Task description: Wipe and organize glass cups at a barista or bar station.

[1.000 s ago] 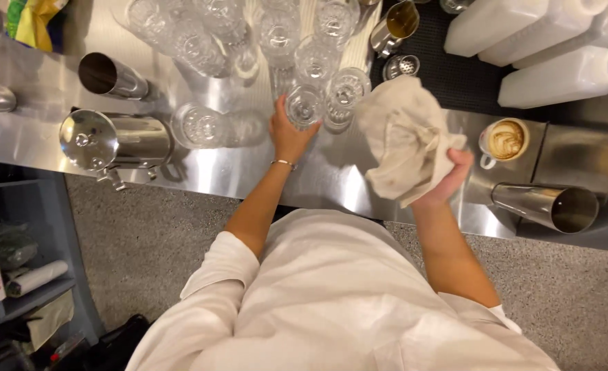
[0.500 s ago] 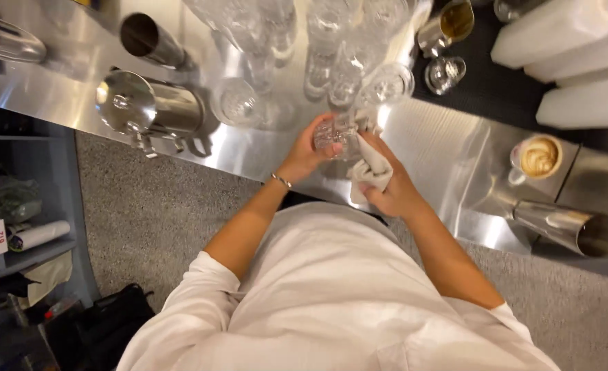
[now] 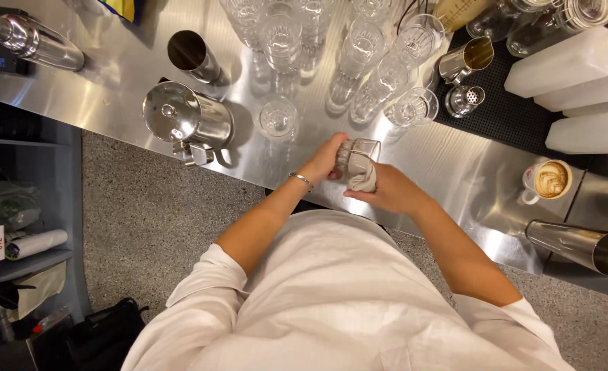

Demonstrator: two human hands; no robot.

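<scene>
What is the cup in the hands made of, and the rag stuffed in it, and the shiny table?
The cup looks like clear glass: the rag shows through it. The rag looks like soft beige cloth, crumpled in folds. The table looks like brushed steel, with bright streaky reflections.

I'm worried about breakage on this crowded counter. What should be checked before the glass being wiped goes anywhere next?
1. Left hand grips the glass: ok.
2. Right hand has the cloth stuffed into the glass: ok.
3. Glass held above the steel counter, apart from other glasses: ok.
4. Bare counter on the right: ok.
5. Coffee cup well off to the side: ok.
6. Glass dry: cannot tell.
</scene>
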